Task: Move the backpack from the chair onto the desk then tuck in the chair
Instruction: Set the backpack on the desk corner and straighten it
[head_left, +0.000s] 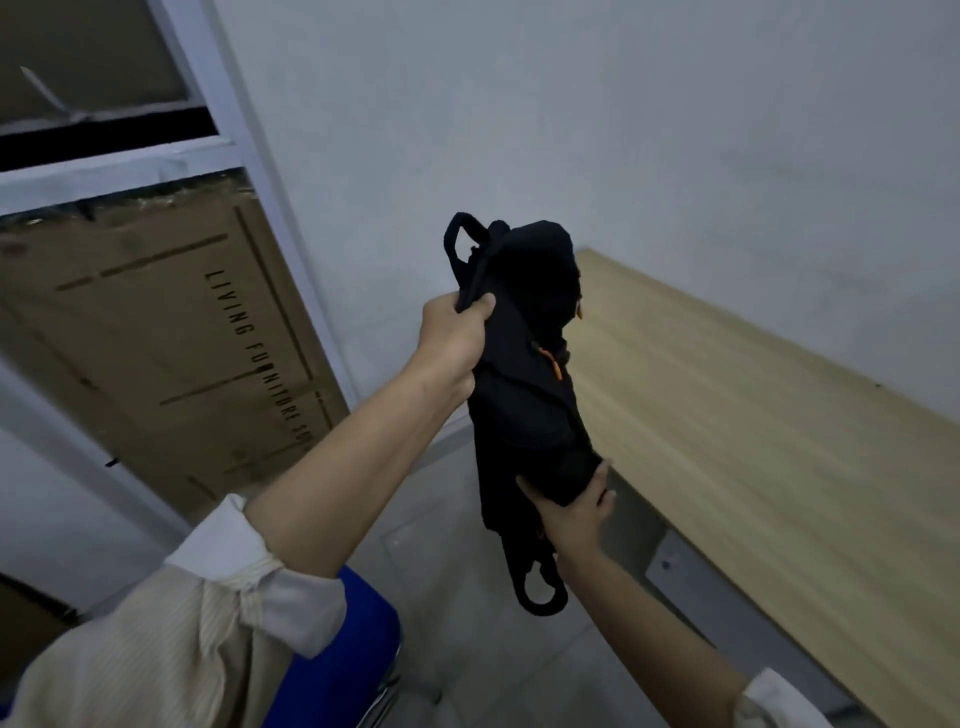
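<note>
So the black backpack is up in the air right now, not on the chair and not on the desk either, hanging just off the desk's near-left edge. Left hand is clenched around the upper part of it, right by the strap, with the top loop handle sticking up above the fist. Right hand is cupped under the bottom corner, fingers wrapped up onto the fabric. The bag looks floppy and folded in on itself, zipped with little orange pulls, so can't tell what's inside, if anything. A strap loop dangles below it over the floor. The blue chair seat is down at the bottom, under the left sleeve. Big cardboard box leans behind the window frame on the left.
</note>
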